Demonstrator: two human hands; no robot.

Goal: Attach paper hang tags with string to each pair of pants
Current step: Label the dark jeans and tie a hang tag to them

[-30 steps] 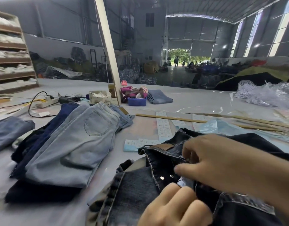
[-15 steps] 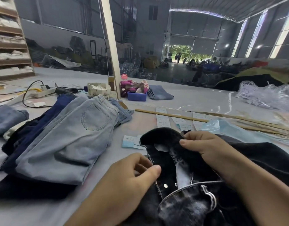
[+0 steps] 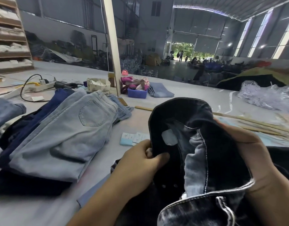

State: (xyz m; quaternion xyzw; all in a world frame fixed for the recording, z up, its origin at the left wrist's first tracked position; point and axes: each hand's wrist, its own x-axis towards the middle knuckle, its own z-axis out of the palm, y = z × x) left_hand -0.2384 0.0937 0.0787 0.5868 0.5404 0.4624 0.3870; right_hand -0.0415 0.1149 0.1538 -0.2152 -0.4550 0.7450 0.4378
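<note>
A dark denim pair of pants [image 3: 210,154] is lifted off the table in front of me, its waistband spread open toward the camera. Inside it a small white label [image 3: 169,139] shows. My left hand [image 3: 140,162] pinches the waistband's left edge between thumb and fingers. My right hand [image 3: 253,152] grips the right side of the waistband, fingers curled over the fabric. Paper hang tags [image 3: 132,138], white and light blue, lie on the table just left of the pants. No string is visible.
A stack of folded jeans [image 3: 64,137], light blue on top of dark ones, lies to the left. Behind it are a power strip [image 3: 41,85], a cloth box [image 3: 99,84], a blue bin [image 3: 137,92] and a slanted post [image 3: 112,46]. Wooden sticks [image 3: 254,123] and crumpled plastic [image 3: 267,97] lie right.
Both hands have raised the dark pants and spread the waistband open toward me. My left hand moved up from the fly to the waistband's left edge.
</note>
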